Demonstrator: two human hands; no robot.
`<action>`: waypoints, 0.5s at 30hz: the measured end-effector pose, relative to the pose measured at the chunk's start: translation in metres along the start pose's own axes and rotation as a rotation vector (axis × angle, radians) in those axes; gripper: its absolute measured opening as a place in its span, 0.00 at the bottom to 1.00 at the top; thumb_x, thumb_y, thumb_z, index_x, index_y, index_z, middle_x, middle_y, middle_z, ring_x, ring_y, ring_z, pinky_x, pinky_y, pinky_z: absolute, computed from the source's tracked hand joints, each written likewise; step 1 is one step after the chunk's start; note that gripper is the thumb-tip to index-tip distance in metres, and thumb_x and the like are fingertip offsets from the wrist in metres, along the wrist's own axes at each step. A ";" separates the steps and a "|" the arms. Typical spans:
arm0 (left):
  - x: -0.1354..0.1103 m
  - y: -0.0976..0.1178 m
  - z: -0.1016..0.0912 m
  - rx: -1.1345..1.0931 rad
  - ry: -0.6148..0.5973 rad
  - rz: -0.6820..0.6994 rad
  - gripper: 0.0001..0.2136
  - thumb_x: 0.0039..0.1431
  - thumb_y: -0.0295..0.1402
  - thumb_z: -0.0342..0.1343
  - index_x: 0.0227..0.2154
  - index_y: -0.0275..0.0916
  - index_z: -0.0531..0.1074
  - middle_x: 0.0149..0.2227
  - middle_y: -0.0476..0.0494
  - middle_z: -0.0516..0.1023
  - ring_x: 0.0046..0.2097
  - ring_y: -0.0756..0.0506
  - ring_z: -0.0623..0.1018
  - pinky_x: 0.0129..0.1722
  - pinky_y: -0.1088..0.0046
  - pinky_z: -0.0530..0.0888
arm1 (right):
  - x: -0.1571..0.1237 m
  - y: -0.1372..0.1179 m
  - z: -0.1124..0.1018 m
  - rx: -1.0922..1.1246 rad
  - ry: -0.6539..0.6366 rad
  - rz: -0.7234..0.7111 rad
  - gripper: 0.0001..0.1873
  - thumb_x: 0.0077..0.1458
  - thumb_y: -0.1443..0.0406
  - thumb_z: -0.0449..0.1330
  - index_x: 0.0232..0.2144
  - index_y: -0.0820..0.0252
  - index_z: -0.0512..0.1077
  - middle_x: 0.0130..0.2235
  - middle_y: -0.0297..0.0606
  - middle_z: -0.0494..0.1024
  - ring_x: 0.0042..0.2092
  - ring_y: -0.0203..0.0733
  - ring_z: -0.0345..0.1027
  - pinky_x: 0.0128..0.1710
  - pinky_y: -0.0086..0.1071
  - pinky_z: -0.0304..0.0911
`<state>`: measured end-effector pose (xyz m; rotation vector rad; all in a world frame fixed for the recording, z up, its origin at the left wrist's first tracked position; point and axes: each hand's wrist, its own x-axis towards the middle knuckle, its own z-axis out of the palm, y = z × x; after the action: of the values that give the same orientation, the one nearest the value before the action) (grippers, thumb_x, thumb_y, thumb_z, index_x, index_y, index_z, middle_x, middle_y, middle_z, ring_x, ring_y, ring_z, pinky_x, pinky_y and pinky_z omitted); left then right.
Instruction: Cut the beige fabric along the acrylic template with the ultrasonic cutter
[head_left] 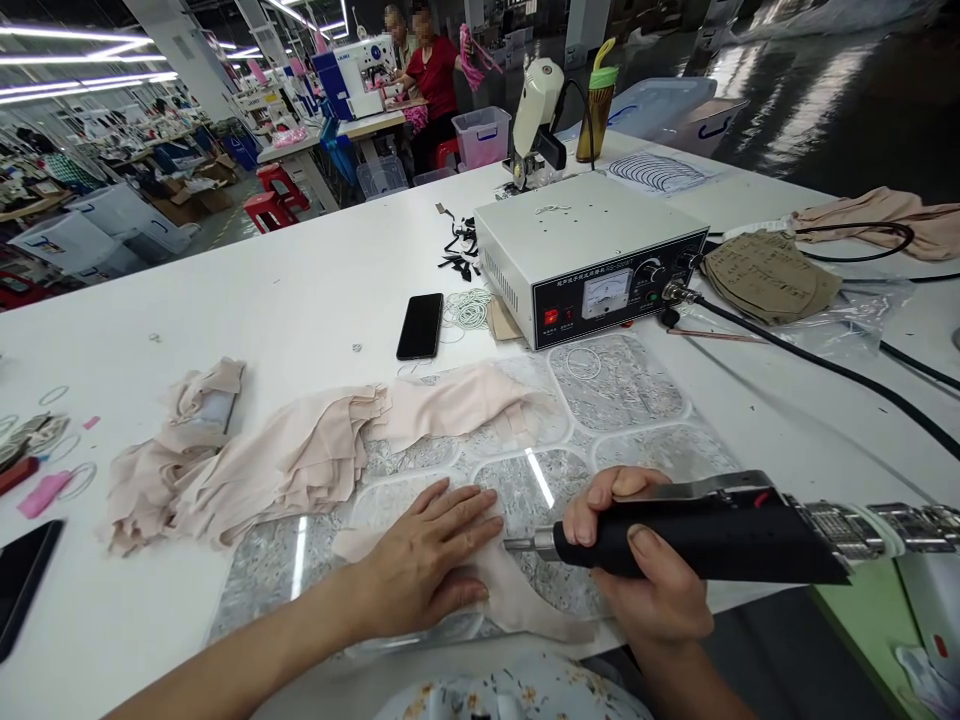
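Note:
My left hand (pixel 431 565) lies flat, fingers stretched out, on a curved pale pink fabric piece (pixel 525 590). Wrapped in my right hand (pixel 649 570) is a black ultrasonic cutter (pixel 720 530), held level with its metal tip pointing left. The tip is at the fabric's edge, close to my left fingertips; whether it touches the cloth I cannot tell. Beneath the fabric is a clear-edged, grey marble-patterned mat (pixel 615 380). Beyond my left hand lies a stack of pale pink fabric pieces (pixel 300 450), spread over the mat and table.
A control box (pixel 600 260) with a dial stands behind the mat, its black cable (pixel 825 360) running right. Nearby lie a phone (pixel 420 326), brown card patterns (pixel 772 275) and a bottle (pixel 598 115). Another phone (pixel 26 580) is at left. A person in red (pixel 435 75) sits farther back.

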<state>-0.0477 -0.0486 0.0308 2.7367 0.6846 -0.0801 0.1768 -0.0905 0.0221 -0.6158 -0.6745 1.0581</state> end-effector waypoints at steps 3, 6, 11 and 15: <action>0.000 0.001 0.000 0.005 0.007 0.001 0.27 0.66 0.44 0.50 0.64 0.43 0.53 0.66 0.37 0.55 0.65 0.36 0.58 0.63 0.49 0.56 | 0.000 -0.001 -0.001 -0.033 -0.012 0.005 0.06 0.52 0.62 0.59 0.34 0.55 0.68 0.30 0.31 0.68 0.23 0.33 0.67 0.23 0.34 0.68; 0.000 0.002 0.001 -0.013 0.041 0.009 0.28 0.66 0.44 0.49 0.65 0.43 0.51 0.66 0.36 0.54 0.65 0.36 0.58 0.64 0.48 0.55 | 0.000 -0.001 -0.002 -0.037 -0.013 0.006 0.07 0.52 0.62 0.58 0.34 0.55 0.68 0.30 0.31 0.68 0.23 0.33 0.67 0.22 0.34 0.68; -0.001 0.002 0.003 -0.028 0.079 0.003 0.27 0.67 0.42 0.47 0.65 0.41 0.49 0.65 0.35 0.56 0.65 0.37 0.60 0.63 0.50 0.56 | -0.001 0.000 -0.002 -0.010 -0.007 0.019 0.07 0.51 0.62 0.58 0.34 0.55 0.67 0.31 0.30 0.68 0.23 0.33 0.67 0.24 0.34 0.67; 0.000 0.002 0.003 -0.011 0.075 0.006 0.26 0.68 0.42 0.47 0.64 0.39 0.52 0.65 0.35 0.58 0.65 0.37 0.60 0.63 0.49 0.57 | -0.002 0.001 -0.002 0.005 -0.003 0.016 0.07 0.51 0.62 0.58 0.35 0.55 0.68 0.31 0.31 0.69 0.23 0.33 0.67 0.24 0.34 0.68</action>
<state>-0.0469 -0.0508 0.0285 2.7429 0.6946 0.0279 0.1769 -0.0921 0.0200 -0.6162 -0.6705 1.0749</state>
